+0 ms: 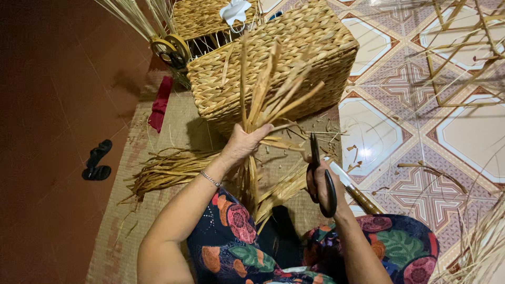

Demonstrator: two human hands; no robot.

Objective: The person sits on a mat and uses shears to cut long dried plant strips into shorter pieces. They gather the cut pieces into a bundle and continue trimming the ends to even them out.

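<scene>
Two hands are at work over a woven mat (173, 121) spread on the floor; the left hand (243, 143) is closed around a bundle of dried straw strands (265, 92), held roughly upright so the loose ends fan out above the fist and the lower ends trail down toward the lap; the right hand (322, 181) grips a pair of black scissors (318, 168), fingers through the handles, blades pointing up just beside the bundle, and whether the blades are parted is hard to tell from this angle. Behind the bundle a large woven basket (315, 47) stands on the mat's far edge, with a second basket (200, 18) behind it carrying a crumpled white cloth (234, 10); a roll of yellow tape (171, 48) sits at that basket's left corner. More cut straw (168, 168) lies in a heap on the mat below the left wrist; a red cloth (159, 103) rests on the mat's left edge; a pair of black sandals (97, 160) lies well apart on the brown floor.
</scene>
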